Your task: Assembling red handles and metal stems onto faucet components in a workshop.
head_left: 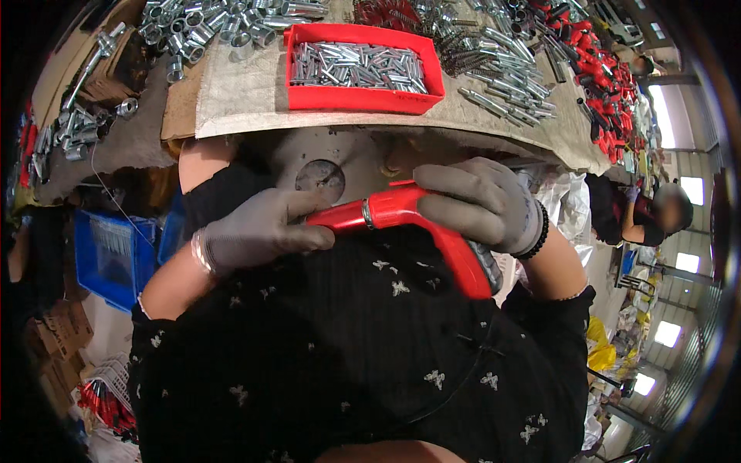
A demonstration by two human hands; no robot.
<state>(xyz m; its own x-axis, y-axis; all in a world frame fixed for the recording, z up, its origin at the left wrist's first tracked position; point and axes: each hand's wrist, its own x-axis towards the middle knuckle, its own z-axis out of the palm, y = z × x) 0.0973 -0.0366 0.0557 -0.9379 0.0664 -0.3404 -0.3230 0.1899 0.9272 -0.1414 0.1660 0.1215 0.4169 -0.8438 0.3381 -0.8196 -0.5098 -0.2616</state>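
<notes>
In front of my chest I hold a red pistol-shaped tool (394, 207), its kind unclear. A metal ring circles its barrel, and a red handle with a dark grip slants down to the right. My left hand (266, 228), in a grey glove, pinches the barrel's left end between thumb and fingers. Wrapped over the tool's top right part is my right hand (478, 202), gloved too, with a dark bead bracelet at the wrist. Its fingers hide some of the body.
Ahead, a cloth-covered bench (239, 100) carries a red bin (363, 99) of small metal pins. Around it lie metal sleeves (208, 31), springs (463, 58), rods (502, 104) and red tool parts (606, 92). Blue crates (116, 258) stand lower left. Another person (644, 216) is at far right.
</notes>
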